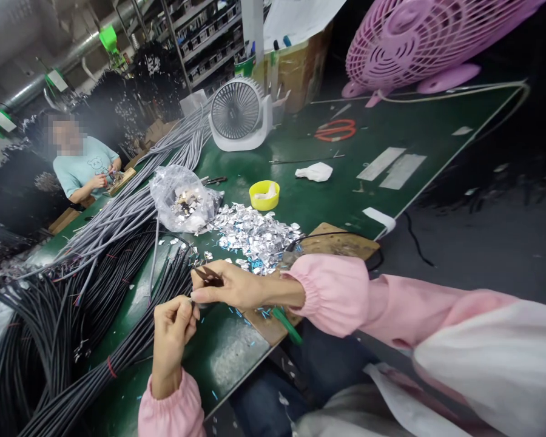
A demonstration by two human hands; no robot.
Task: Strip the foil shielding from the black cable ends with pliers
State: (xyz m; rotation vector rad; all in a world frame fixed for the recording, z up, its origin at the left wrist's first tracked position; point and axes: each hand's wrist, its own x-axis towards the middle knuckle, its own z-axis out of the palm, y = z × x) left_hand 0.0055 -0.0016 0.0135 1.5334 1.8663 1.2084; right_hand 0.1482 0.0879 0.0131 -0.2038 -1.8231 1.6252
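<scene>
My left hand (170, 331) is closed in a pinch, its fingertips meeting those of my right hand (239, 285). What the left fingers grip is too small and covered to make out. A dark, flat metal tool (208, 277) shows between the fingers of my right hand. Just behind the hands lie the ends of a bundle of black cables (131, 340), tied with a red band (111, 366). A pile of silver foil scraps (259, 233) with blue bits spreads beyond my right hand. Under my right wrist is a wooden board (266, 328) with a green handle-like piece (287, 326).
On the green table (227, 358) are a plastic bag of scraps (182, 200), a yellow dish (264, 195), grey cables (118, 212), a white fan (239, 112) and orange-handled scissors (335, 129). A pink fan (418, 42) stands behind. A co-worker (88, 164) sits across at left.
</scene>
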